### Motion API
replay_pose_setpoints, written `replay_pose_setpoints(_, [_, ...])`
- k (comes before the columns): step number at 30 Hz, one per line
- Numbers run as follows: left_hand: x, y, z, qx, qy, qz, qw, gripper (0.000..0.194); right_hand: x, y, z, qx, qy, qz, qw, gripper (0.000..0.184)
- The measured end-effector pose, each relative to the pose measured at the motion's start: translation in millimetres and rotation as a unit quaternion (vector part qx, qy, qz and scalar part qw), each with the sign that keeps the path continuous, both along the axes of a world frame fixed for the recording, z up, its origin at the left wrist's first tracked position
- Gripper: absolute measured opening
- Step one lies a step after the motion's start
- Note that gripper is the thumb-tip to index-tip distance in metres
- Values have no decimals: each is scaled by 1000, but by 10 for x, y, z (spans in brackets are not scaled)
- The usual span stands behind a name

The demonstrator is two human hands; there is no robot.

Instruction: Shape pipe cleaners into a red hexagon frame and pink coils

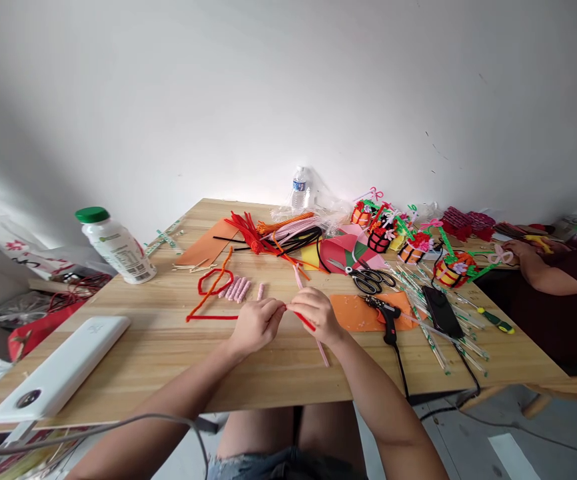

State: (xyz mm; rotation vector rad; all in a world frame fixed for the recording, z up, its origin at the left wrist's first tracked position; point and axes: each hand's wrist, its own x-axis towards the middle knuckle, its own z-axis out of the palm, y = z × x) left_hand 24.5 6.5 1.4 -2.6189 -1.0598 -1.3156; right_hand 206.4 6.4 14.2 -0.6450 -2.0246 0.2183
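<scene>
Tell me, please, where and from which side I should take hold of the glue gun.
Take the glue gun by its black handle from the near edge of the table. It lies on its side with the handle toward that edge and the nozzle pointing left and away. I would avoid the nozzle, possibly hot, and mind the cord at the handle's bottom.

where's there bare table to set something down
Most room is on the pale wooden tabletop between the white rectangular power bank and the left hand. A smaller patch lies between the right forearm and the thin black cable of the black glue gun. It's crowded around the black phone, where clear green-marked straws lie.
</scene>
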Motion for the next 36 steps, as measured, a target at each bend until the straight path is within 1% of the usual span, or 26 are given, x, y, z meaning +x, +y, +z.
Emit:
replay_pose_setpoints(1, [-1, 0, -2, -9, -6, -5, 1000, 19, 13, -7, 0, 46, -30, -15, 998, 22])
replay_pose_setpoints(2, [-3, 3, -7, -9, -12, -6, 1000, 19, 18, -13, -7, 70, -48, -30, 996, 23])
replay_pose_setpoints(3, [-6, 8, -16, -2, -16, -4, 1000, 17, 15, -16, -18, 73, -49, -46, 995, 23])
replay_pose_setpoints(4, [-10, 16, -28, 10, -17, 1, 1000, 16, 3, -18, -32, 55, -34, -59, 996, 22])
replay_pose_setpoints(5, [-16, 27, -42, 27, -15, 8, 999, 15, -15, -18, -47, 18, -7, -67, 998, 20])
replay_pose_setpoints(6, [-23, 40, -57, 46, -11, 17, 999, 13, -39, -17, -59, -39, 30, -66, 997, 17])
replay_pose_setpoints(7, [-31, 54, -71, 66, -6, 27, 997, 12, -64, -15, -69, -113, 72, -55, 989, 15])
replay_pose_setpoints(8, [-39, 68, -82, 86, -1, 35, 996, 11, -89, -12, -74, -194, 116, -32, 974, 15])
replay_pose_setpoints(9, [-46, 81, -89, 105, 3, 41, 994, 11, -110, -8, -76, -275, 158, 3, 948, 19])
replay_pose_setpoints(11, [-58, 98, -93, 142, 11, 49, 989, 12, -137, 2, -72, -408, 230, 74, 880, 27])
replay_pose_setpoints(12, [-63, 101, -91, 158, 15, 49, 986, 13, -140, 9, -69, -457, 261, 101, 844, 31])
replay_pose_setpoints(14, [-68, 96, -82, 186, 23, 40, 981, 15, -131, 23, -65, -527, 306, 136, 781, 36])
replay_pose_setpoints(15, [-69, 90, -78, 197, 28, 35, 979, 16, -121, 29, -65, -554, 316, 145, 756, 38])
replay_pose_setpoints(16, [-69, 83, -75, 207, 33, 29, 977, 17, -109, 34, -65, -575, 316, 150, 739, 39])
replay_pose_setpoints(17, [-70, 76, -72, 214, 39, 24, 976, 18, -98, 38, -66, -591, 307, 152, 730, 41])
replay_pose_setpoints(18, [-70, 71, -70, 221, 46, 20, 974, 19, -90, 41, -67, -602, 292, 151, 727, 42])
replay_pose_setpoints(21, [-72, 60, -67, 232, 58, 16, 971, 22, -81, 42, -63, -619, 248, 145, 731, 44])
replay_pose_setpoints(24, [-70, 49, -60, 228, 65, 13, 971, 21, -83, 34, -45, -600, 260, 140, 743, 41])
replay_pose_setpoints(27, [-61, 29, -50, 217, 57, 17, 974, 17, -60, 22, -18, -563, 269, 147, 767, 40])
replay_pose_setpoints(31, [-50, 10, -45, 219, 53, 27, 974, 14, -2, 34, -23, -542, 203, 143, 803, 41])
replay_pose_setpoints(32, [-47, 11, -45, 219, 57, 28, 974, 13, 8, 43, -35, -525, 181, 132, 821, 40])
replay_pose_setpoints(33, [-45, 12, -45, 217, 61, 28, 974, 13, 16, 51, -47, -491, 159, 114, 849, 37])
replay_pose_setpoints(34, [-42, 15, -44, 209, 64, 28, 976, 12, 22, 58, -57, -436, 134, 90, 886, 32])
replay_pose_setpoints(35, [-38, 18, -41, 192, 65, 28, 979, 11, 28, 61, -62, -359, 101, 63, 926, 26])
replay_pose_setpoints(36, [-33, 20, -36, 170, 61, 28, 983, 12, 33, 58, -61, -266, 60, 34, 961, 20])
